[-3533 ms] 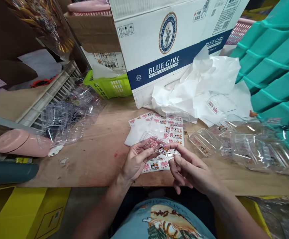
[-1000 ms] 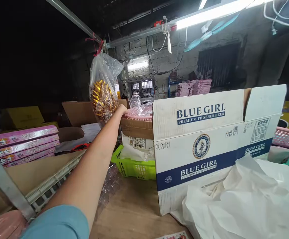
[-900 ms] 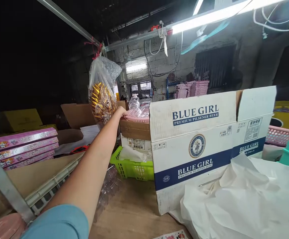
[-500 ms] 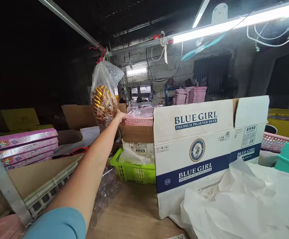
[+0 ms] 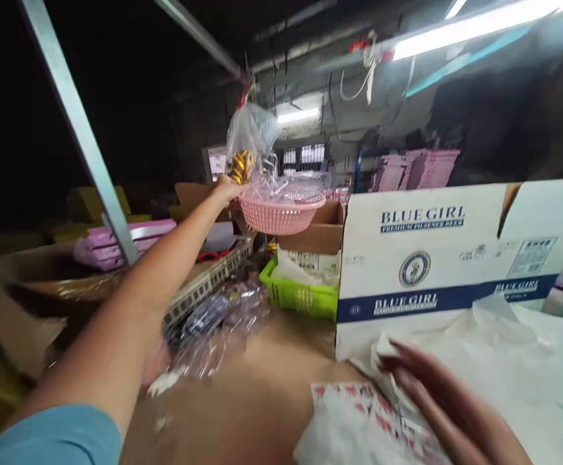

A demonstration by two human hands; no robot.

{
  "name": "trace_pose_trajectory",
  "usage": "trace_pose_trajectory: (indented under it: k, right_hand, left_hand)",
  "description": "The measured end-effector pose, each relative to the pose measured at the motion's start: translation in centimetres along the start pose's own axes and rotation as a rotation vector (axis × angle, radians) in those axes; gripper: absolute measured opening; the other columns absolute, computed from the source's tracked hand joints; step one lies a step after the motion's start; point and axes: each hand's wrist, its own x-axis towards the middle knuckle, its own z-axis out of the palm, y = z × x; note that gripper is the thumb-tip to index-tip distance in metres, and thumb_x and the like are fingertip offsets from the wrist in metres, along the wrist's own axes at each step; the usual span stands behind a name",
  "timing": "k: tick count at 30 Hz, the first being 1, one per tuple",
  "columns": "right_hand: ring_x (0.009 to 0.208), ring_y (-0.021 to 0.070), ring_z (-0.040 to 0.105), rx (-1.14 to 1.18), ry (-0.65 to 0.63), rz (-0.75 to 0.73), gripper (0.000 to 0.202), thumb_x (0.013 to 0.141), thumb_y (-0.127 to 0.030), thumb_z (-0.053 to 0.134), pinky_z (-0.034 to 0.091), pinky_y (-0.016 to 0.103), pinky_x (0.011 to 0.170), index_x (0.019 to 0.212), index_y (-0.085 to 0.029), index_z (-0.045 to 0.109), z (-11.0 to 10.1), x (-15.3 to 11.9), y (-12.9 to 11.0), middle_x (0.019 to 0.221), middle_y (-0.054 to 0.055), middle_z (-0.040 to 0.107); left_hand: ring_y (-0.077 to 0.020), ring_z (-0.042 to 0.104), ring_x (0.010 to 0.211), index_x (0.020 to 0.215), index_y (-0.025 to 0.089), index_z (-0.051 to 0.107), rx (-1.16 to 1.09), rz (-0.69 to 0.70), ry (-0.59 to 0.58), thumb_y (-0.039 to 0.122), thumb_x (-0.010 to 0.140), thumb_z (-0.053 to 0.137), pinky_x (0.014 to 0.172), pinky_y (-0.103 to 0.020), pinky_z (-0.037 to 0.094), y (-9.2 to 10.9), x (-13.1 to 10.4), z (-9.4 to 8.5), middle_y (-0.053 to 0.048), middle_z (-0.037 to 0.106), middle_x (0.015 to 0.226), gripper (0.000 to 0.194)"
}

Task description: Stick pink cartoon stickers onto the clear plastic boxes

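My left hand (image 5: 228, 188) stretches out to the far side and grips the left rim of a pink plastic basket (image 5: 281, 216). Clear plastic containers (image 5: 294, 187) fill the basket, which is held up in front of a brown carton (image 5: 327, 229). Low on the right, my right hand (image 5: 449, 400) is blurred, its fingers extended and apart over crumpled white paper (image 5: 518, 349). Beside it lies a sheet with red prints (image 5: 344, 391), partly covered by something white. I see nothing held in the right hand.
A large Blue Girl beer carton (image 5: 407, 258) stands on the right. A green basket (image 5: 301, 294) sits left of it. Clear plastic packaging (image 5: 228, 323) is heaped on the tabletop. Gold-filled plastic bag (image 5: 247, 142) hangs behind the pink basket; a metal post (image 5: 81, 129) rises at left.
My left hand has lifted the pink basket off the brown carton and drawn it nearer. My right hand has come into view at lower right. The camera has turned left.
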Motion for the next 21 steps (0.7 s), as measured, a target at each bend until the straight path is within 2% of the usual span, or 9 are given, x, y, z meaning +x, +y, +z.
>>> trace_pose_trajectory:
  k: [3, 5, 7, 10, 13, 16, 17, 19, 21]
  right_hand:
    - [0.095, 0.0238, 0.074, 0.699, -0.096, 0.244, 0.046, 0.092, -0.059, 0.051, 0.063, 0.034, 0.076, 0.121, -0.025, 0.058, 3.8, 7.3, -5.4, 0.110, 0.011, 0.072]
    - [0.078, 0.0187, 0.073, 0.903, -0.064, 0.410, 0.038, 0.096, -0.056, 0.045, 0.061, 0.028, 0.061, 0.111, -0.022, 0.054, 6.4, 10.6, -7.3, 0.094, 0.008, 0.072]
    - [0.061, 0.0155, 0.067, 0.939, -0.063, 0.501, 0.035, 0.098, -0.054, 0.042, 0.060, 0.028, 0.056, 0.101, -0.021, 0.053, 8.0, 11.9, -7.8, 0.070, 0.001, 0.065]
    - [0.047, 0.0115, 0.054, 0.740, -0.068, 0.437, 0.028, 0.094, -0.044, 0.051, 0.062, 0.030, 0.057, 0.081, -0.020, 0.051, 7.9, 10.9, -7.4, 0.053, -0.005, 0.049]
    - [0.045, 0.0106, 0.050, 0.513, -0.106, 0.384, 0.029, 0.089, -0.036, 0.059, 0.061, 0.033, 0.054, 0.068, -0.019, 0.048, 6.8, 9.7, -7.5, 0.051, -0.005, 0.047]
    - [0.046, 0.0129, 0.054, 0.277, -0.140, 0.330, 0.023, 0.086, -0.031, 0.061, 0.059, 0.034, 0.050, 0.071, -0.016, 0.054, 6.8, 10.1, -9.2, 0.052, -0.002, 0.052]
    - [0.048, 0.0143, 0.056, 0.177, -0.149, 0.305, 0.019, 0.086, -0.029, 0.062, 0.059, 0.034, 0.051, 0.074, -0.015, 0.056, 7.2, 10.5, -10.0, 0.053, 0.000, 0.054]
    - [0.057, 0.0191, 0.063, -0.045, -0.155, 0.236, 0.013, 0.083, -0.025, 0.064, 0.059, 0.037, 0.058, 0.080, -0.013, 0.060, 8.6, 11.0, -12.1, 0.058, 0.004, 0.060]
    - [0.074, 0.0261, 0.069, -0.265, -0.162, 0.136, 0.011, 0.081, -0.020, 0.067, 0.057, 0.042, 0.072, 0.086, -0.011, 0.065, 10.7, 11.0, -14.1, 0.073, 0.012, 0.068]
  left_hand:
    - [-0.0102, 0.062, 0.076, 0.104, 0.005, 0.063, 0.026, -0.061, -0.079, 0.022, 0.098, 0.051, 0.069, -0.027, 0.048, -3.2, -4.9, -4.1, -0.003, 0.061, 0.083, 0.022]
    - [-0.0105, 0.062, 0.074, 0.103, 0.005, 0.064, 0.019, -0.107, -0.131, 0.020, 0.094, 0.054, 0.068, -0.025, 0.047, -6.0, -8.9, -5.5, -0.002, 0.059, 0.079, 0.021]
    - [-0.0119, 0.061, 0.068, 0.102, 0.007, 0.066, -0.008, -0.160, -0.179, 0.022, 0.086, 0.065, 0.064, -0.024, 0.048, -9.1, -13.5, -5.8, -0.002, 0.060, 0.074, 0.022]
    - [-0.0125, 0.061, 0.061, 0.106, 0.010, 0.067, -0.079, -0.233, -0.238, 0.025, 0.083, 0.067, 0.061, -0.025, 0.051, -13.6, -20.9, -4.8, -0.003, 0.064, 0.074, 0.028]
    - [-0.0166, 0.066, 0.064, 0.107, 0.012, 0.067, -0.164, -0.269, -0.269, 0.026, 0.082, 0.066, 0.062, -0.030, 0.056, -17.4, -27.1, -3.3, -0.006, 0.070, 0.079, 0.029]
    - [-0.0256, 0.072, 0.092, 0.126, 0.012, 0.058, -0.246, -0.261, -0.198, 0.037, 0.092, 0.051, 0.077, -0.039, 0.059, -20.3, -31.6, -2.1, -0.016, 0.072, 0.107, 0.043]
    - [-0.0274, 0.067, 0.112, 0.138, 0.013, 0.048, -0.270, -0.245, -0.155, 0.040, 0.095, 0.044, 0.089, -0.041, 0.056, -21.1, -32.7, -1.8, -0.020, 0.065, 0.127, 0.051]
    - [-0.0265, 0.038, 0.145, 0.155, 0.016, 0.023, -0.315, -0.174, -0.087, 0.046, 0.096, 0.042, 0.113, -0.042, 0.040, -22.3, -34.4, -1.2, -0.020, 0.034, 0.159, 0.069]
    - [-0.0274, 0.009, 0.155, 0.159, 0.019, 0.005, -0.313, -0.028, -0.061, 0.055, 0.089, 0.055, 0.123, -0.044, 0.018, -23.1, -35.4, -0.1, -0.016, 0.004, 0.168, 0.093]
